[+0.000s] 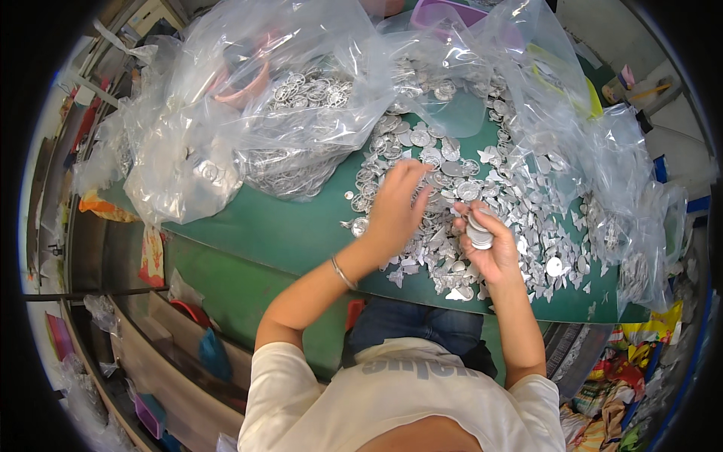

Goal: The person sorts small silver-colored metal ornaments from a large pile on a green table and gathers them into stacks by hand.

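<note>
A wide heap of small flat silver metal pieces (520,226), round discs mixed with butterfly-like shapes, spreads over the green tabletop (279,233). My right hand (497,256) is closed around a small stack of round silver discs (479,233), palm turned up, above the right part of the heap. To its left my left hand (399,203), back upward, reaches over the heap. Its thumb stands apart from its fingers, and the fingertips are at the loose discs (433,157). Nothing shows between that thumb and the fingers.
Large clear plastic bags (301,154) full of silver ring-like pieces stand at the back left. More clear bags (633,188) line the right edge. A purple basket (452,13) sits at the back. Colourful packages (625,377) lie below right, shelving (166,354) below left.
</note>
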Available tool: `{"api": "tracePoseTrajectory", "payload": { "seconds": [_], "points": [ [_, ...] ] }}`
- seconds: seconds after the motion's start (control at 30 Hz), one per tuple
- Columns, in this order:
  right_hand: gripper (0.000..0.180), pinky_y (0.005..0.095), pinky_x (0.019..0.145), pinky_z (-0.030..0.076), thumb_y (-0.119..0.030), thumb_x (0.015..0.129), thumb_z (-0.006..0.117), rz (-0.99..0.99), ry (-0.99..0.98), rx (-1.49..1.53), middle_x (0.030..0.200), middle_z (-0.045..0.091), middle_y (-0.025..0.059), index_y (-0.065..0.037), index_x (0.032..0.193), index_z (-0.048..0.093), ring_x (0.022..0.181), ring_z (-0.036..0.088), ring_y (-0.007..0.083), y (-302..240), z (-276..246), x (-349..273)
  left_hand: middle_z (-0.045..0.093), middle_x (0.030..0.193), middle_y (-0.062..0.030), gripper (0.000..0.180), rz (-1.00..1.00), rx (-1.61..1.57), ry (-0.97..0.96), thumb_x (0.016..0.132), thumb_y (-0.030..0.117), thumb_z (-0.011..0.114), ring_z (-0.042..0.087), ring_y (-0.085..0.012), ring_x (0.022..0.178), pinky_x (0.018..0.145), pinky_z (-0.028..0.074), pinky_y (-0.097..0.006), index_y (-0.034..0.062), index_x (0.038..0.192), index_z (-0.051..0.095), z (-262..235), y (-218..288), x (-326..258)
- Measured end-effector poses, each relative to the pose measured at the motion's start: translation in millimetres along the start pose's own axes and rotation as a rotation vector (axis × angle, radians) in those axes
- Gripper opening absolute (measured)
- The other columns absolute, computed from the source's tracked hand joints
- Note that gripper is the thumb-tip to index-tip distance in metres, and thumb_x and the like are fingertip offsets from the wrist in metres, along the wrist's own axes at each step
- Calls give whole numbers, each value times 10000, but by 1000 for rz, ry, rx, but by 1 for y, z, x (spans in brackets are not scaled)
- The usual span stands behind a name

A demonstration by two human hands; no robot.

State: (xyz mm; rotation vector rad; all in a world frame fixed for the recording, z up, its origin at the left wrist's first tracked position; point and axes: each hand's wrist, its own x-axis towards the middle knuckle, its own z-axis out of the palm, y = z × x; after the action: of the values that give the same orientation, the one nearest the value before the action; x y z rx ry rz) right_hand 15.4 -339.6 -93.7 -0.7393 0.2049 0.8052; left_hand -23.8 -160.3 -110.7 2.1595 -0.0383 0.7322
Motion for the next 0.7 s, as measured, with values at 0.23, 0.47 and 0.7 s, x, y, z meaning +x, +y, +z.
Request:
{"api": "tracePoseTrajectory", "payload": {
  "seconds": [0.23,0.47,0.7],
  "points": [
    [98,239,474,374,-152,896,472,-44,-85,162,741,447,51,-54,890,478,620,434,152,-5,-32,0,549,1054,-107,402,275,306,-320,700,128,669,508,-281,988,798,412,-357,69,1084,564,35,-23,47],
    [151,239,451,339,-193,914,444,-100,-42,97,713,431,45,-60,846,470,607,415,147,-13,-47,-20,626,967,-105,172,72,249,-368,769,89,578,620,-280,781,668,478,-365,44,921,645,62,-52,59],
    [149,255,465,345,-202,895,475,-94,-75,151,698,448,45,-68,831,486,614,438,156,-13,-57,-31,609,875,-135,213,-992,-1228,-281,874,60,493,633,-217,775,673,543,-290,-47,1057,520,34,-34,73]
  ]
}}
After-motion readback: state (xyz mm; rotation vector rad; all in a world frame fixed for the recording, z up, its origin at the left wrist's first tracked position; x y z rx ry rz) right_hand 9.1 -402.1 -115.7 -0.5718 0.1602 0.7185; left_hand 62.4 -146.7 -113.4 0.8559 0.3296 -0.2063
